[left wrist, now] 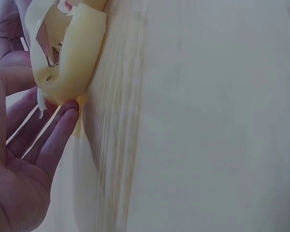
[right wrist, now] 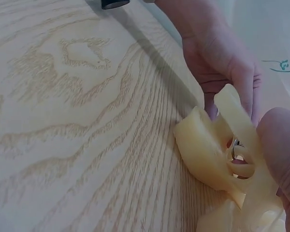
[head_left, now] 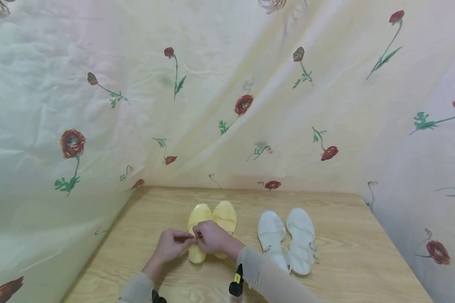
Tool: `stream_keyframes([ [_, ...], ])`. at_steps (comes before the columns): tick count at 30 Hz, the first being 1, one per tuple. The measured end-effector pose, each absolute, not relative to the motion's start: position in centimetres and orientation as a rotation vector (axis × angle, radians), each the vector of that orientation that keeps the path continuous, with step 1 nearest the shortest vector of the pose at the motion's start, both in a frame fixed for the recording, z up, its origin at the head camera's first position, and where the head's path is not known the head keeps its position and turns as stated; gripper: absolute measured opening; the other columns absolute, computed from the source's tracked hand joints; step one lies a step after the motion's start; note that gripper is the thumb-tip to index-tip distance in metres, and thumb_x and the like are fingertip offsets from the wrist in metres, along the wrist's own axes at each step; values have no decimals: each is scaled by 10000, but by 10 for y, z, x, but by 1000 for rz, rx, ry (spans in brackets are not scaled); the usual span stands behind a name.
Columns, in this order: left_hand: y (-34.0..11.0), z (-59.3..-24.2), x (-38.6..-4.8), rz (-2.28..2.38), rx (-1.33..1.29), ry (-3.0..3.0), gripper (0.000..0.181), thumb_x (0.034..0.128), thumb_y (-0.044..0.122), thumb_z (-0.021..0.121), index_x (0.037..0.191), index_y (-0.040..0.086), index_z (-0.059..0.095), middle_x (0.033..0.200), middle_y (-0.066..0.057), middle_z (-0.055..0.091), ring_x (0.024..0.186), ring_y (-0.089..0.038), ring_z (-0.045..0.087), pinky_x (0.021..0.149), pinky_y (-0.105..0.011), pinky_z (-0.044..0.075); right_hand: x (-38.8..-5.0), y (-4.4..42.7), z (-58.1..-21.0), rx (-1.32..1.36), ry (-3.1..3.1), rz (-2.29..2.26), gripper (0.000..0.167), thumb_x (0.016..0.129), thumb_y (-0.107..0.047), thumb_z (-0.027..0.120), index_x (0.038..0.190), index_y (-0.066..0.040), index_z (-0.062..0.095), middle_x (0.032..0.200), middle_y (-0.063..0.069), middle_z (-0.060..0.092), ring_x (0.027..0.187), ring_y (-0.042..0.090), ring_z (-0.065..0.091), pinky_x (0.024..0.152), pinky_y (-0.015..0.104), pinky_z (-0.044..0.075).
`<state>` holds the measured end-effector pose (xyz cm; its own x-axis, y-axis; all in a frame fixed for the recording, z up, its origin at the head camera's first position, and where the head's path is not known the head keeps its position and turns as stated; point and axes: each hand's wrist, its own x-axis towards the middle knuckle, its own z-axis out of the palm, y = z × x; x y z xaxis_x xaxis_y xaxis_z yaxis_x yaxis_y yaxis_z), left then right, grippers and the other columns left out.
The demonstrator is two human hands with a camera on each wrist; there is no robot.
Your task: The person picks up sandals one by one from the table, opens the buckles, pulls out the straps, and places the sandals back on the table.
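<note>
Yellow sandal (head_left: 199, 213) pinched at ankle strap (right wrist: 235, 112) by left hand (head_left: 170, 245) and right hand (head_left: 211, 236), second yellow sandal (head_left: 225, 213) alongside, white sandals (head_left: 300, 235) rightward, wood-grain tabletop (head_left: 349, 240) beneath

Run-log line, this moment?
left hand: holds yellow sandal | right hand: grips its strap | other yellow sandal: beside it | white sandals: to their right

High head view, wrist close-ups sharing sandal (left wrist: 82, 53)

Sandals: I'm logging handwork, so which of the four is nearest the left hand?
The leftmost yellow sandal; the left hand is at its strap. The other yellow sandal and white pair lie farther right.
</note>
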<state>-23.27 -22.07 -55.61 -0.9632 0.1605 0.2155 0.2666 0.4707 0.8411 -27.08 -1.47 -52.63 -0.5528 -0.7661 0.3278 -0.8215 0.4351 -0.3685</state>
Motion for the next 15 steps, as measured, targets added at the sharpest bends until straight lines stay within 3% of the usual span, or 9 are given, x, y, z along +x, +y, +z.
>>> stream_keyframes([
  [4, -219, -557, -231, -1522, -344, -2606, 119, 878, 133, 865, 966, 56, 843, 1002, -144, 830, 835, -116, 791, 785, -198, 607, -270, -14, -527, 1381, -2587, 796, 175, 872, 6, 689, 794, -131, 613, 747, -51, 625, 638, -23, 417, 572, 66, 358],
  [8, -220, -557, -230, -1509, -314, -2602, 111, 877, 128, 866, 970, 71, 847, 1022, -133, 831, 848, -120, 792, 790, -198, 609, -271, -16, -527, 1333, -2655, 803, 48, 944, -98, 722, 938, -141, 742, 891, -42, 768, 639, -45, 475, 617, 59, 428],
  [11, -221, -558, -230, -1490, -339, -2602, 95, 882, 98, 853, 974, 73, 848, 1018, -128, 832, 849, -134, 797, 784, -198, 612, -272, -18, -529, 1322, -2687, 757, 37, 976, -173, 744, 969, -163, 779, 916, -69, 793, 645, -68, 496, 628, 52, 433],
  [15, -222, -558, -231, -1478, -401, -2594, 82, 886, 77, 837, 967, 65, 847, 992, -139, 832, 835, -141, 801, 767, -197, 612, -272, -18, -531, 1314, -2684, 753, 92, 966, -163, 753, 874, -158, 754, 808, -82, 748, 625, -67, 462, 592, 50, 392],
])
